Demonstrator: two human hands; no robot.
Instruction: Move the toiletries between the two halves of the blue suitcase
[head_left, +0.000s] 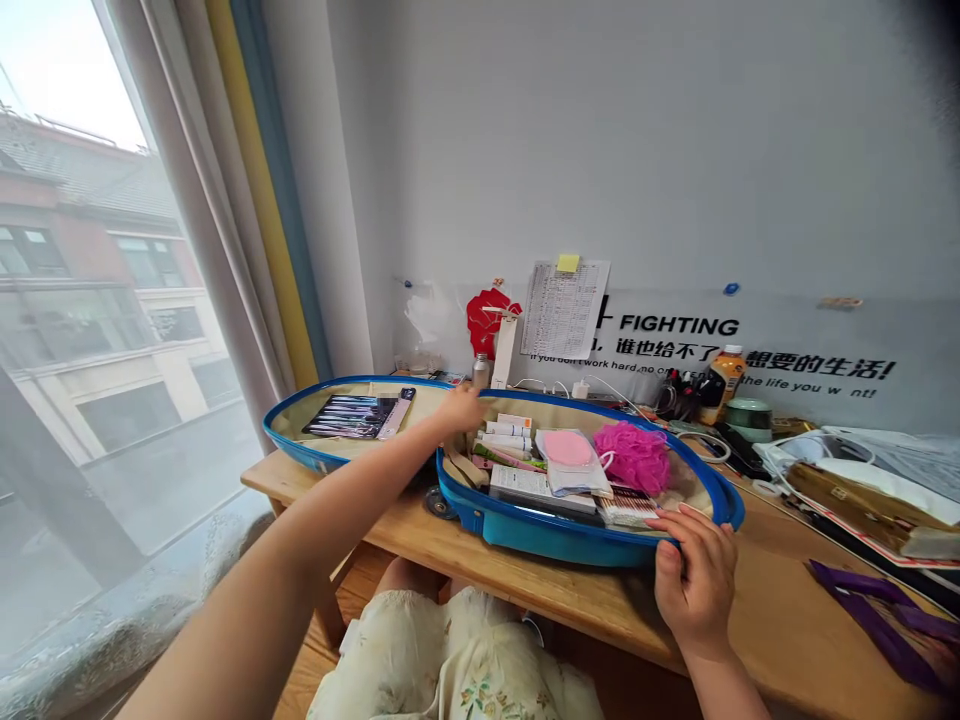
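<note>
A blue suitcase (555, 540) lies unfolded on the desk, its cream-lined halves side by side. My right hand (697, 575) grips the near right rim, fingers over the edge and thumb outside. Over the middle, where the two halves meet at the back, is my left hand (461, 408); its fingers are bent and blurred, and I cannot tell what they touch. The right half holds a magenta bath puff (632, 457), a pink round pad in a clear pouch (568, 450), a white box (544, 490) and several white tubes (504, 437). A dark pack of slim sticks (349, 415) lies in the left half.
Behind the suitcase stand a silver bottle (481, 370) and a white upright stand (505, 350). An orange drink bottle (721, 384), a brown case (862, 505) and a purple strap (877, 620) are on the right. A window (60, 330) with curtains is at left.
</note>
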